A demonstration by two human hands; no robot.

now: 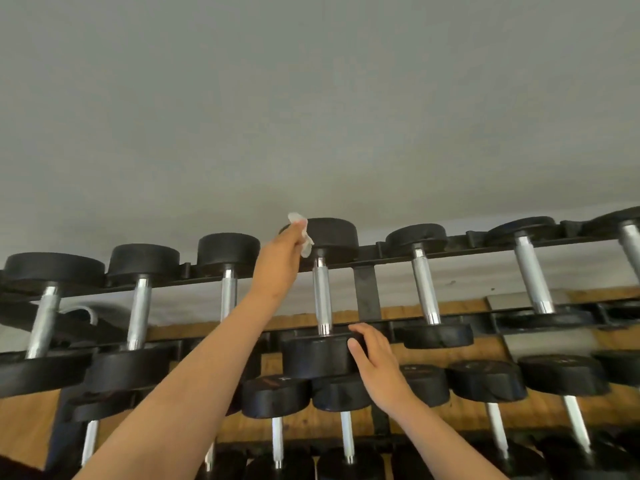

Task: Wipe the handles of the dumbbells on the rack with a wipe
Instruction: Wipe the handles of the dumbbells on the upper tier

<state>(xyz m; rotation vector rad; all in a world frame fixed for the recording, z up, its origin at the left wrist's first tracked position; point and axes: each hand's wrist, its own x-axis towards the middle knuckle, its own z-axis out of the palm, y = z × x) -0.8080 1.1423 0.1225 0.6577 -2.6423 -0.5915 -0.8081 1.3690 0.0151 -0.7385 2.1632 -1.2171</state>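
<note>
The left hand (284,257), at the middle of the frame, pinches a crumpled white wipe (302,236) between its fingertips. The wipe sits just left of the far head of the centre dumbbell (317,356), above the top end of its chrome handle (322,296). Lower, right of centre, the right hand (376,364) grips that dumbbell's near head, fingers curled over its edge. The dumbbell rests on the top rail of the black rack (367,292).

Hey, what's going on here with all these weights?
A person is cleaning dumbbells on a rack. The right hand grips the near head of a top-row dumbbell. The left hand pinches a wipe up by the far end of that dumbbell's chrome handle. Whether the wipe touches it is unclear.
</note>
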